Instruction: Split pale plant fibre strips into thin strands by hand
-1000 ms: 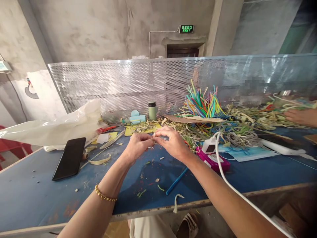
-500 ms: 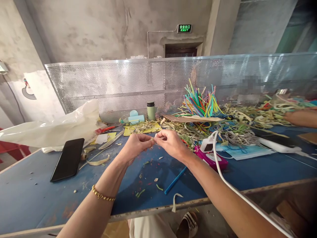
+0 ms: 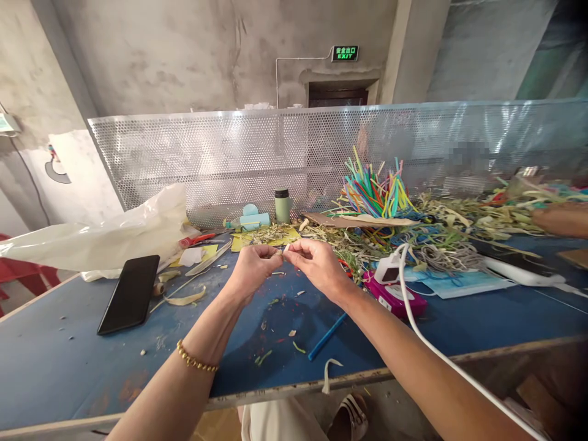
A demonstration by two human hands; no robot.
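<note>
My left hand (image 3: 253,269) and my right hand (image 3: 318,267) meet fingertip to fingertip above the blue table (image 3: 257,373), each in a pinch. Something small and pale shows between the fingers, too small to name. Just beyond them lies a yellow sheet (image 3: 292,234) strewn with dry plant bits (image 3: 269,234). A blue stick (image 3: 327,337) and a curled pale strip (image 3: 327,371) rest below my right forearm. Small scraps are scattered on the tabletop beneath the hands.
A black phone (image 3: 129,295) and a plastic bag (image 3: 138,229) lie left. Behind stand a green bottle (image 3: 282,207) and colourful pipe-cleaner-like stems (image 3: 374,190). At right are a purple box (image 3: 399,300), a white cable (image 3: 416,327), dried plant strips (image 3: 463,214) and another person's arm (image 3: 561,220).
The fingertips have drawn slightly closer together, still pinched. The whole view has shifted a little, with the table things appearing slightly further right.
</note>
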